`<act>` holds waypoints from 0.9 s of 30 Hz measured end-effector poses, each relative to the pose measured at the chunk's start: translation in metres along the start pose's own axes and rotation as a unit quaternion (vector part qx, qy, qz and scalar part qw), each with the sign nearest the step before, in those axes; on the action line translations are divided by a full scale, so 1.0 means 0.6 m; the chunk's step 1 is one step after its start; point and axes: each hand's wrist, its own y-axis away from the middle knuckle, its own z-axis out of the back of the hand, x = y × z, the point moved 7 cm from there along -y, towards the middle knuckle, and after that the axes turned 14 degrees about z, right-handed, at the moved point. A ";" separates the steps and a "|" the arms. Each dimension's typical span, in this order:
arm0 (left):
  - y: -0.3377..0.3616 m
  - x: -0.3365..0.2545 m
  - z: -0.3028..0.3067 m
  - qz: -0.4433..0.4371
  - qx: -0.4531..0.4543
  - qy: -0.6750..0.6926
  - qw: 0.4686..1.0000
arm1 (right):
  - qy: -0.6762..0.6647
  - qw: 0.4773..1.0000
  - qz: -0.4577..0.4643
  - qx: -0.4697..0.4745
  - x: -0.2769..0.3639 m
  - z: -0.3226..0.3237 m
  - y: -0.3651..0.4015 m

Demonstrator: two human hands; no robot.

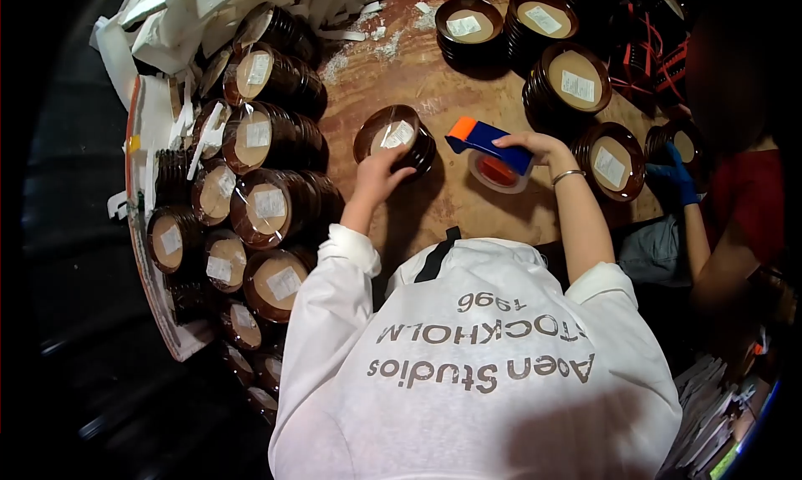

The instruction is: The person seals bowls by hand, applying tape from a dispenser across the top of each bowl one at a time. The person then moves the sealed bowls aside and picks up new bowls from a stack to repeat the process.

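Observation:
A stack of glossy dark brown dishes (pixel 422 156) stands on the table, with a cardboard disc and a white label on its top. My left hand (pixel 383 177) grips the near side of this stack, thumb apart and fingers over the rim. In my right hand (pixel 539 149) is a blue and orange tape dispenser (pixel 493 139) carrying a roll of clear tape (pixel 499 172). It is held above the table, right of the stack and apart from it. Some right-hand fingers are hidden behind the dispenser.
Several labelled dish stacks (pixel 266 206) lie on their sides at the left. More stacks (pixel 576 86) stand at the back and right. White foam pieces (pixel 180 16) are heaped at the back left. At the right, a co-worker's blue-gloved hand (pixel 675 177) is beside a dish stack (pixel 616 164).

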 end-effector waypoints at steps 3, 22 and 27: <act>-0.047 0.045 0.008 0.077 0.043 0.056 0.995 | -0.066 0.998 -0.001 0.010 -0.010 -0.015 -0.053; -0.134 0.170 -0.009 0.458 -0.067 0.461 0.757 | -0.562 0.826 0.030 -0.007 -0.118 -0.159 -0.103; -0.107 0.114 0.023 0.426 -0.239 0.099 0.867 | -0.562 0.826 0.006 -0.039 -0.138 -0.136 -0.127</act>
